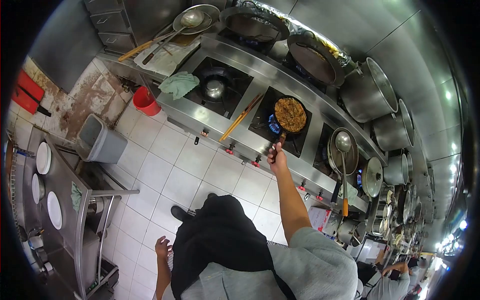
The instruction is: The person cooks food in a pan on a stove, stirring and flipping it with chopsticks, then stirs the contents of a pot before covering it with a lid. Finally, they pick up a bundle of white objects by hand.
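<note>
My right hand (276, 154) is wrapped round the handle of a small black frying pan (304, 104), which sits over a lit burner (274, 124). Brown, crumbly-looking food (290, 114) covers the pan's inside. A pair of long wooden chopsticks (241, 117) lies on the steel stove top, left of the pan. Down at my side, over the floor, hangs my left hand (163, 247), its fingers loosely bent and apart with nothing in them.
A bare burner (215, 89) and a green cloth (179, 85) are to the left. Rightward, a ladle (343, 145) rests across another pan (332, 155). Large pots (367, 95) line the back. Plates (55, 210) stand on a side table. Another person (392, 285) is far right.
</note>
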Available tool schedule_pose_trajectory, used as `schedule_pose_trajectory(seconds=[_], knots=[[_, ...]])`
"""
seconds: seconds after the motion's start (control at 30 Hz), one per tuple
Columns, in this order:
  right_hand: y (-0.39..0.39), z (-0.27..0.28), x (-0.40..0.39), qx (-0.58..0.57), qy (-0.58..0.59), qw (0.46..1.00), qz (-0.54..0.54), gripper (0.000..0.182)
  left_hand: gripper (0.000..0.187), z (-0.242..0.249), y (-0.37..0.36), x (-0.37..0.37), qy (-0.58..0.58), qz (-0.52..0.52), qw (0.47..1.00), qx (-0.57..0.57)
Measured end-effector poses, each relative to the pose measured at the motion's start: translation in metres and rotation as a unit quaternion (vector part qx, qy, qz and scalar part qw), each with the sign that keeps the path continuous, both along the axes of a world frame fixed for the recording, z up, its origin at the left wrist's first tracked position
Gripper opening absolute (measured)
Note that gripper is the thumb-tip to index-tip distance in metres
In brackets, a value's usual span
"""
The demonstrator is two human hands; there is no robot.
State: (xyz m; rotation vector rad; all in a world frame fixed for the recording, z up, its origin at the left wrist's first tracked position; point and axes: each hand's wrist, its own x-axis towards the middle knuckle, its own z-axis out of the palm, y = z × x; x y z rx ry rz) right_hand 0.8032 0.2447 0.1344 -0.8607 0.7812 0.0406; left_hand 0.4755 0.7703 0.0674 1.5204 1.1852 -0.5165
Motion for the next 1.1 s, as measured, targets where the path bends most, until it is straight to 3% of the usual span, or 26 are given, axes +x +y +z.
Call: schedule_pose_trajectory(seconds=[0.13,0.2,0.27,0.33,0.37,0.47,0.5,0.57,0.6,0.73,0.8,0.9,0.97,1.0,1.07,1.1], knots=[[0.024,-0.007,-0.029,-0.011,0.013,1.000,-0.024,0.053,0.036,0.010,0.009,0.019,0.000,0.013,1.000,-0.008],[0.041,-0.019,-0.059,-0.016,0.020,0.999,-0.024,0.073,0.035,0.015,0.015,0.020,0.011,0.008,1.000,-0.002],[0.061,-0.034,-0.094,0.011,0.040,0.999,0.024,0.081,0.035,0.008,0.027,0.012,-0.008,0.022,1.000,-0.017],[0.084,-0.057,-0.132,-0.018,0.149,0.986,0.079,0.072,0.035,-0.001,0.038,0.002,-0.011,0.017,0.999,-0.026],[0.089,-0.081,-0.156,-0.065,0.200,0.965,0.155,0.062,0.035,-0.005,0.045,-0.002,-0.019,0.027,0.999,-0.006],[0.116,-0.091,-0.221,-0.199,0.309,0.876,0.311,0.032,0.033,-0.009,0.083,0.002,-0.045,0.047,0.997,0.038],[0.123,-0.090,-0.240,-0.205,0.322,0.869,0.315,0.030,0.031,-0.014,0.105,0.009,-0.138,0.034,0.977,0.158],[0.135,-0.083,-0.272,-0.210,0.348,0.860,0.309,0.027,0.027,0.003,0.138,0.039,-0.265,0.013,0.891,0.368],[0.142,-0.076,-0.282,-0.211,0.361,0.857,0.301,0.027,0.025,0.038,0.156,0.066,-0.299,0.007,0.837,0.458],[0.170,-0.049,-0.312,-0.247,0.377,0.849,0.276,0.026,0.025,0.121,0.239,0.136,-0.320,0.000,0.715,0.621],[0.180,-0.036,-0.328,-0.259,0.347,0.863,0.258,0.026,0.024,0.126,0.279,0.154,-0.342,0.071,0.772,0.531],[0.208,-0.011,-0.339,-0.279,0.308,0.883,0.219,0.022,0.023,0.099,0.317,0.160,-0.266,0.072,0.787,0.553],[0.229,0.009,-0.350,-0.311,0.286,0.885,0.195,0.020,0.024,0.108,0.305,0.164,-0.212,0.045,0.796,0.566],[0.235,0.008,-0.361,-0.311,0.291,0.885,0.187,0.020,0.026,0.114,0.299,0.164,-0.156,0.023,0.798,0.582],[0.243,0.000,-0.385,-0.299,0.317,0.874,0.217,0.020,0.028,0.115,0.301,0.166,-0.156,0.023,0.794,0.587],[0.242,-0.010,-0.399,-0.284,0.381,0.844,0.249,0.020,0.031,0.116,0.303,0.167,-0.153,0.029,0.788,0.595]])
